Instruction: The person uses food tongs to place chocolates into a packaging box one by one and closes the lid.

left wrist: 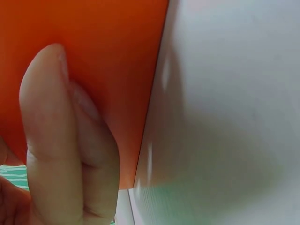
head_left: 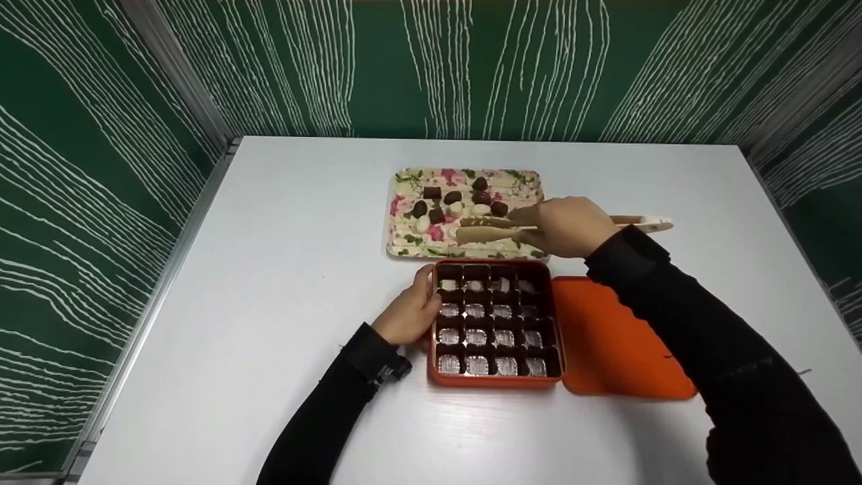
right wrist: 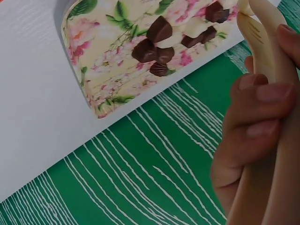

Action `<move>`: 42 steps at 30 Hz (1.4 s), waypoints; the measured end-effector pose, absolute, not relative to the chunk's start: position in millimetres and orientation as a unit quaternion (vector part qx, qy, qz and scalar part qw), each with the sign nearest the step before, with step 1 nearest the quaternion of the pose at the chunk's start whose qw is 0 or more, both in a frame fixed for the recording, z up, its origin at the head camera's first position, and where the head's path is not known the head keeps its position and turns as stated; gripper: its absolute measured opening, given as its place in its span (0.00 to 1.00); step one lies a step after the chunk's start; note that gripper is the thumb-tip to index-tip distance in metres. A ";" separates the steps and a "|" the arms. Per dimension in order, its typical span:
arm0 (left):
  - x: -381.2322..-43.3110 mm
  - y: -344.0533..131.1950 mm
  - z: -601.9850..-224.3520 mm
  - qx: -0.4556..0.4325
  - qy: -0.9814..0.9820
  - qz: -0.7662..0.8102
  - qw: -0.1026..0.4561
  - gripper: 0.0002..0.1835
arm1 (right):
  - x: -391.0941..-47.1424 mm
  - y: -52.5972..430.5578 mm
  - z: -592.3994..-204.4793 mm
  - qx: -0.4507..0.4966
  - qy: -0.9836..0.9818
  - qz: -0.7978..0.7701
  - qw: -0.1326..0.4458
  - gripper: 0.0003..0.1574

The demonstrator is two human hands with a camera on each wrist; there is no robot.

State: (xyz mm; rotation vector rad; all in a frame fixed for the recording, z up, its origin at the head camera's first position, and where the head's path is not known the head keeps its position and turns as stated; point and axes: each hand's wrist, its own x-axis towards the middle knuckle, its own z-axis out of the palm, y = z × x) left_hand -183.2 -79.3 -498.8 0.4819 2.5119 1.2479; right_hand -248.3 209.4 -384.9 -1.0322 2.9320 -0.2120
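Observation:
My left hand [head_left: 409, 311] grips the left side of a red-orange box [head_left: 495, 382], its thumb at the rim. In the left wrist view its fingers [left wrist: 51, 136] lie along the orange outer wall. A dark divided insert [head_left: 489, 323] fills the box, with several pale chocolates in its back row. My right hand [head_left: 569, 225] holds pale tongs [head_left: 485, 234] over the flowered tray [head_left: 402, 232]. In the right wrist view a white chocolate [right wrist: 244, 6] shows at the tong tips. Several dark chocolates [head_left: 452, 197] and white ones lie on the tray.
An orange lid [head_left: 606, 364] lies flat on the white table [head_left: 289, 269], right of the box and partly under the right forearm. Behind the table stands a green wall [head_left: 384, 94] with white streaks. The tray lies just behind the box.

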 end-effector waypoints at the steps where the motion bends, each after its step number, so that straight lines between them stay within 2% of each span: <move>1: -183.1 -79.5 -498.4 0.165 0.873 0.434 0.150 0.34 | -244.4 211.4 -383.4 -0.337 0.939 -0.071 0.009 0.22; 8: -183.2 -81.2 -496.4 0.153 0.868 0.443 0.162 0.29 | -216.8 214.3 -378.5 -0.386 0.919 -0.077 0.006 0.21; 15: -184.4 -84.1 -498.6 0.162 0.870 0.441 0.146 0.26 | -199.3 201.3 -378.5 -0.427 0.903 -0.052 0.004 0.20; 27: -184.0 -85.2 -496.4 0.164 0.870 0.440 0.150 0.26 | -205.0 176.6 -374.7 -0.458 0.888 -0.013 0.031 0.19; 34: -183.5 -84.6 -496.4 0.170 0.872 0.436 0.140 0.25 | -210.5 152.2 -369.8 -0.465 0.882 0.063 0.046 0.16; 42: -182.7 -83.8 -496.6 0.166 0.871 0.441 0.140 0.24 | -209.4 133.7 -364.8 -0.462 0.873 0.154 0.007 0.15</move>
